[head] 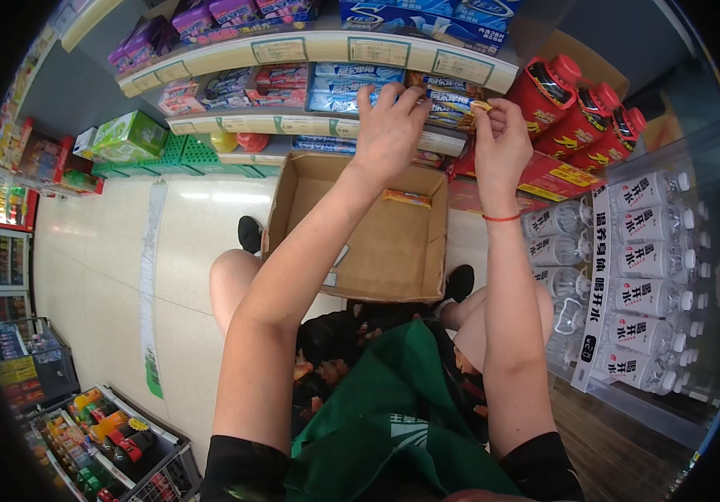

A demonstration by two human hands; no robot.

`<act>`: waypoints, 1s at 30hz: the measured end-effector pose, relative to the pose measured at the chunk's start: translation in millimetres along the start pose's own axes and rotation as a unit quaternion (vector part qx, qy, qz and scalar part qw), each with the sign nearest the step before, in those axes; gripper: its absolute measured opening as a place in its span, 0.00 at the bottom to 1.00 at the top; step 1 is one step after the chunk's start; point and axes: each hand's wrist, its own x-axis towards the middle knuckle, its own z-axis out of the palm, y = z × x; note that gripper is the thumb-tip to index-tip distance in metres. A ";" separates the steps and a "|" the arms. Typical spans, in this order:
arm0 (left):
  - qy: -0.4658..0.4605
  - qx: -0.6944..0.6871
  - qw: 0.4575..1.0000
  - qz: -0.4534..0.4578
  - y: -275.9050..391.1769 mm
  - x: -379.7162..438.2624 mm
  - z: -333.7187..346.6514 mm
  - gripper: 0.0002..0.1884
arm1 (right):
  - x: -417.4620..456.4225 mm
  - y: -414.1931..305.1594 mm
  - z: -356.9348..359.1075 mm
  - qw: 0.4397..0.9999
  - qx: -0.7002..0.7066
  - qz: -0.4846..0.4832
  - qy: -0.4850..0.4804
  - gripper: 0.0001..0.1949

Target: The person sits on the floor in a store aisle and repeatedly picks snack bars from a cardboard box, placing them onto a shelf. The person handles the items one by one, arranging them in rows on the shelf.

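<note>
Both my hands are at the middle shelf. My right hand (503,135) pinches the right end of a blue-and-yellow candy stick pack (451,100) at the front of a shelf box. The fingertips of my left hand (391,125) reach the left end of that pack; whether they grip it is hidden. Light-blue candy stick packs (354,85) lie stacked just left of it. Below my forearms stands an open cardboard box (391,251), with one orange stick pack (407,199) and small pale pieces (331,279) inside.
Red bottles (595,110) stand right of my right hand. Water bottles (642,226) fill a rack at the far right. A shelf edge with price tags (328,49) runs above my hands. A crate of drinks (115,433) stands at the lower left.
</note>
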 end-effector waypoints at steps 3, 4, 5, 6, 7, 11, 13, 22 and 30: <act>-0.007 -0.006 1.000 0.000 -1.0 -1.3 -1.5 0.17 | 0.7 0.6 4.4 1.000 0.008 0.001 -0.001 0.11; -0.009 -0.009 1.000 -0.001 -0.6 -1.7 -2.4 0.17 | 1.1 0.6 4.9 1.000 0.005 -0.003 -0.003 0.11; -0.015 -0.008 1.000 -0.004 -0.1 -2.1 -3.2 0.18 | 1.1 1.0 6.1 1.000 0.002 -0.008 0.003 0.11; -0.020 -0.007 1.000 -0.009 0.1 -2.8 -3.8 0.18 | 1.3 1.0 7.4 1.000 -0.002 -0.015 0.008 0.11; -0.025 -0.006 1.000 -0.014 0.2 -3.2 -4.0 0.19 | 1.2 1.1 8.3 1.000 -0.005 -0.021 0.014 0.11; -0.024 -0.011 0.999 -0.023 1.4 -3.0 -2.7 0.19 | -5.0 -1.1 5.7 0.997 -0.052 -0.041 -0.027 0.12; -0.027 -0.012 0.999 -0.026 1.4 -1.3 -3.4 0.19 | -10.0 -1.1 8.3 0.995 -0.045 -0.088 -0.015 0.14; -0.050 -0.016 0.998 -0.029 2.1 5.4 -5.0 0.23 | -20.1 6.8 5.6 0.983 -0.136 -0.105 -0.066 0.16; -0.068 0.008 0.997 -0.021 2.3 7.6 -5.6 0.25 | -9.8 -0.4 4.9 0.967 -0.207 -0.070 -0.132 0.22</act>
